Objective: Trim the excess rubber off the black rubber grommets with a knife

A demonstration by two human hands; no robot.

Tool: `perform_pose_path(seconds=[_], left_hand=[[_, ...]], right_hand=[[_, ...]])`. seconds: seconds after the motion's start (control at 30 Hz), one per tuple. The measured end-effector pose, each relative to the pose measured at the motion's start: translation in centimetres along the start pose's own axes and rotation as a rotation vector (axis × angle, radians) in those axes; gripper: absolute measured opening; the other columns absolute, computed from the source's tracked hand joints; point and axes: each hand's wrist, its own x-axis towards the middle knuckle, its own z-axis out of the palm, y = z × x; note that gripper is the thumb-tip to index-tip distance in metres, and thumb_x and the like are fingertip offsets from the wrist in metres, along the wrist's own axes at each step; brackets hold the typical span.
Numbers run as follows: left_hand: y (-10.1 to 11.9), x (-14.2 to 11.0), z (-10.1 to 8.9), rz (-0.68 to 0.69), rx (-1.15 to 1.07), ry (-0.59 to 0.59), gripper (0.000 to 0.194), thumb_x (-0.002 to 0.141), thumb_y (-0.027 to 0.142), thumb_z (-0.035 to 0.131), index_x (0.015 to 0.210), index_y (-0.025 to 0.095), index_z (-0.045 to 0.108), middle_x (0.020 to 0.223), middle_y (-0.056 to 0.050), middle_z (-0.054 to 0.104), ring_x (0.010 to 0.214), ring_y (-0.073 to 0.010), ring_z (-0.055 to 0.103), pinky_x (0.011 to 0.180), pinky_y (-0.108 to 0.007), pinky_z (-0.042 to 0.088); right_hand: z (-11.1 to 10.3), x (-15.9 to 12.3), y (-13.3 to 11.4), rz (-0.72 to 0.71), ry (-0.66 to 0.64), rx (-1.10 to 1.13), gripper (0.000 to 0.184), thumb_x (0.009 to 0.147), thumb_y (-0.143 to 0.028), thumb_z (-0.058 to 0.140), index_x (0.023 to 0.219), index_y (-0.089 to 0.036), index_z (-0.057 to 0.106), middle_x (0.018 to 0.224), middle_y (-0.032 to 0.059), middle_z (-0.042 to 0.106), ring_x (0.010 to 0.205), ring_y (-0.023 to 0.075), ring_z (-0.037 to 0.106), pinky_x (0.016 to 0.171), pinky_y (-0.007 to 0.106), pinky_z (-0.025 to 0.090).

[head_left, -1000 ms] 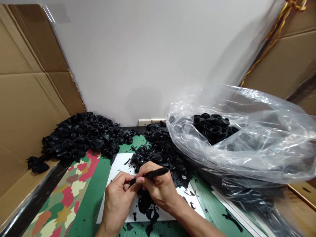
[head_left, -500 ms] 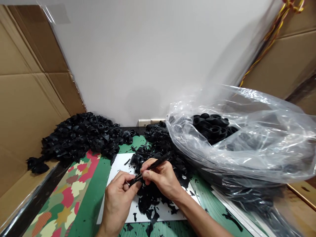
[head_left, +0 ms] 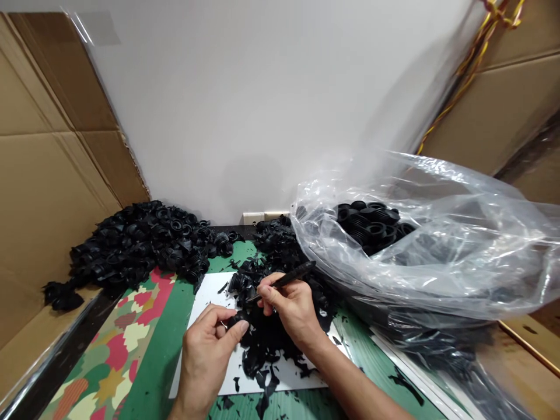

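Bordering the far left: cardboard sheeting (head_left: 48, 204). Next, piled at the far edge of a green patterned work surface (head_left: 168, 326): a heap of black ribbed rubber parts (head_left: 140, 245). Gripping one black ribbed part (head_left: 238, 319) between thumb and fingertips, closed firmly on it: the left hand (head_left: 205, 356), held above a white sheet (head_left: 205, 291). Pinching a slim black-handled tool (head_left: 297, 273) between thumb and fingers, also closed: the right hand (head_left: 291, 309), with the tool's tip just beside the held part. Lying beneath both hands, on the sheet: black rubber scraps (head_left: 262, 350). Filling the far right: a clear plastic bag (head_left: 437, 256), holding more ribbed rubber parts (head_left: 367, 224).
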Motion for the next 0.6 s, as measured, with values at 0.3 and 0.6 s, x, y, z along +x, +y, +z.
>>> perform_pose_path(seconds=[0.3, 0.6], left_hand=[[-0.1, 0.2, 0.0, -0.07, -0.109, 0.054, 0.026, 0.058, 0.036, 0.075, 0.073, 0.017, 0.066, 0.05, 0.007, 0.047, 0.043, -0.009, 0.041, 0.041, -0.021, 0.035], [1.1, 0.3, -0.3, -0.206, -0.211, 0.065, 0.04, 0.051, 0.046, 0.078, 0.074, 0.017, 0.061, 0.04, 0.008, 0.049, 0.037, -0.0093, 0.042, 0.034, -0.019, 0.028]], right_hand=[[-0.9, 0.6, 0.3, 0.126, -0.134, 0.024, 0.036, 0.065, -0.047, 0.072, 0.065, -0.016, 0.055, 0.044, -0.0073, 0.048, 0.035, 0.0064, 0.041, 0.043, 0.023, 0.044], [-0.4, -0.3, -0.5, 0.209, -0.278, -0.192, 0.023, 0.069, -0.035, 0.068, 0.076, -0.015, 0.062, 0.051, -0.0059, 0.049, 0.042, 0.0079, 0.043, 0.042, 0.02, 0.036]])
